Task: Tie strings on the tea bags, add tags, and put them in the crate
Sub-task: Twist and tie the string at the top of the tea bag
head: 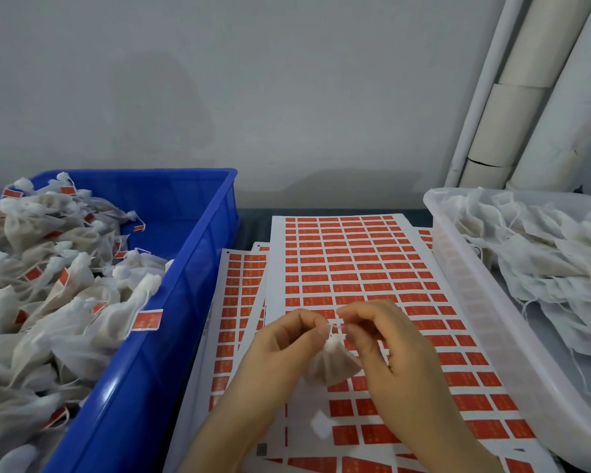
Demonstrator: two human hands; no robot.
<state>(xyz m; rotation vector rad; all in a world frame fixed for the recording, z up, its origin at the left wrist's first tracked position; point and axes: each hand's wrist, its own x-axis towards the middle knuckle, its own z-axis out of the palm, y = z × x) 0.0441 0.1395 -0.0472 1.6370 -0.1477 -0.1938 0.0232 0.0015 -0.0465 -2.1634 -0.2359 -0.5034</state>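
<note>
In the head view, the tea bag (333,361) hangs in the air above the sheets of red tags (355,261), at about six o'clock from the middle of the picture. The left hand (287,339) has its fingers curled, and its thumb and forefinger pinch the gathered neck of the bag. The right hand (386,346) is also curled and pinches the thin string (336,325) just beside that neck, so the two hands almost touch. From the hands, the blue crate (198,268) lies at nine to ten o'clock, and a pile of finished bags (48,285) with red tags fills its left part. At two to three o'clock stands the white tray (475,302) with the untied bags (543,268). A dark strip of the desk (253,220) shows at twelve o'clock, behind the sheets. I judge that the bag is very light and soft. Its thin mesh looks easy to crush or tear, and the loose filling will shift inside it. The best place to hold it seems to be the bunched neck, not the body. The string looks fine and a little slippery, so it probably needs a firm fingertip pinch close to the knot, and a gentle pull.
</note>
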